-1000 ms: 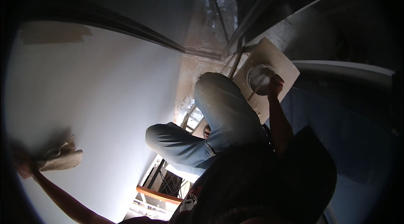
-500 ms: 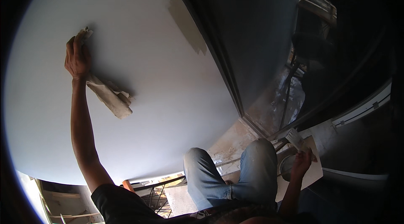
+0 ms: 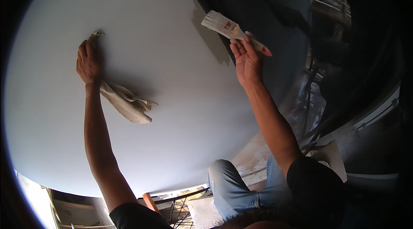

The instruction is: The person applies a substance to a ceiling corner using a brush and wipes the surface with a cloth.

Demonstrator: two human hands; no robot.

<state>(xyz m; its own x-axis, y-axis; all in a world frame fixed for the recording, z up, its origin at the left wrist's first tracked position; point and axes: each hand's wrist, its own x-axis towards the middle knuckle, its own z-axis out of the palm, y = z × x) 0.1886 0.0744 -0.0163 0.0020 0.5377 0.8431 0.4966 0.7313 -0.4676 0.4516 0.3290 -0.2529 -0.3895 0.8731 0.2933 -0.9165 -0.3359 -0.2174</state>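
My right hand (image 3: 248,62) is raised, its fingers closed round the handle of a flat paintbrush (image 3: 230,27) with whitish bristles and a red handle end. The bristles point left, near a darker grey-beige painted patch (image 3: 211,33) beside the dark frame (image 3: 215,7); whether they touch the wall I cannot tell. My left hand (image 3: 89,62) is closed on a beige rag (image 3: 127,103) against the pale grey wall (image 3: 172,112). A bunched bit of it sticks out above the fingers, and its loose end hangs below the wrist.
A dark panel (image 3: 262,9) lies beyond the frame at right. My jeans-clad knees (image 3: 223,173) are bent below. Right of them is a pale board (image 3: 337,160). Black metal latticework (image 3: 183,211) and an orange post (image 3: 150,202) stand near the lower edge.
My right hand has lifted the paintbrush from beside the board at my knee up to the wall by the painted patch. The left hand still grips the rag; the whole view has shifted slightly.
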